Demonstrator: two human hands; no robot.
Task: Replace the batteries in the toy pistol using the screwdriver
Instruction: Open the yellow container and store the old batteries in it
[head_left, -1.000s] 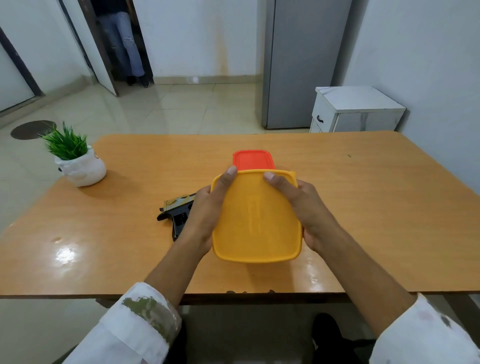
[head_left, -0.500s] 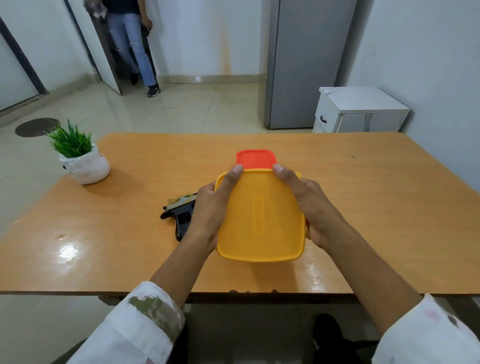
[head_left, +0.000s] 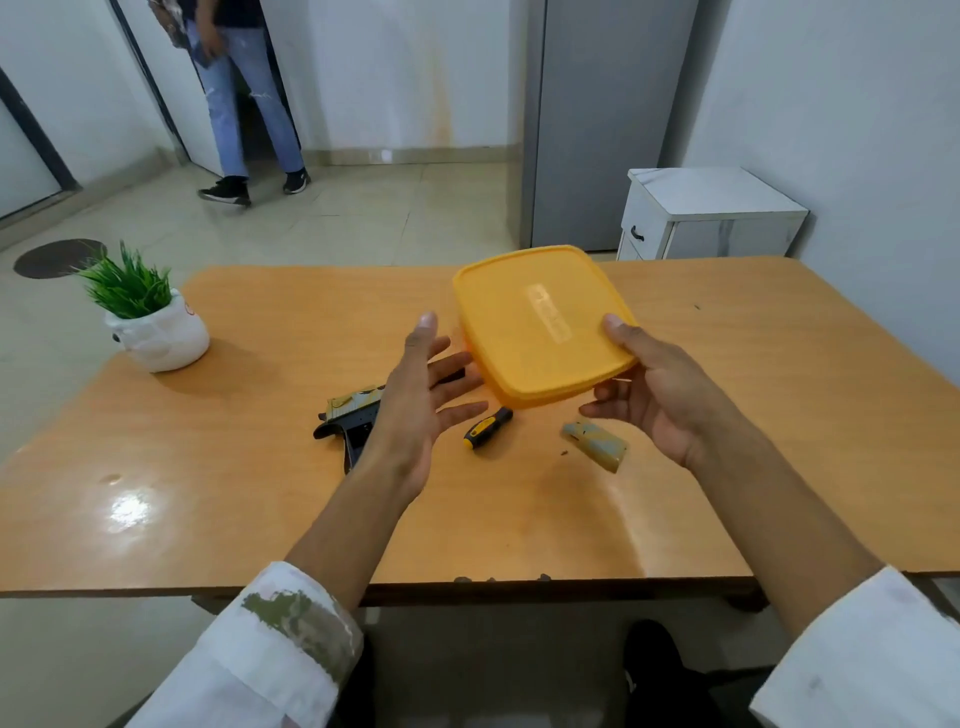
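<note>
My right hand (head_left: 670, 395) holds a yellow plastic box (head_left: 540, 322) by its near right corner, thumb on top and fingers beneath, lifted and tilted above the table. Beside the box's left edge, my left hand (head_left: 421, 384) hovers with its fingers spread and holds nothing. Partly hidden under that hand, the black toy pistol (head_left: 345, 421) with a gold-green slide lies on the table. A short screwdriver (head_left: 487, 427) with a black and yellow handle lies below the box. A small grey-green piece (head_left: 595, 446) lies to the right of it.
The wooden table (head_left: 208, 493) carries a small potted plant (head_left: 148, 317) at its far left. Beyond it stand a grey cabinet (head_left: 597, 119) and a white drawer unit (head_left: 711, 218). A person in jeans (head_left: 249, 98) walks by the doorway at the back left.
The box was held in both hands close to the table. It has risen and moved right in my right hand alone; my left hand let go, uncovering the screwdriver and the small piece.
</note>
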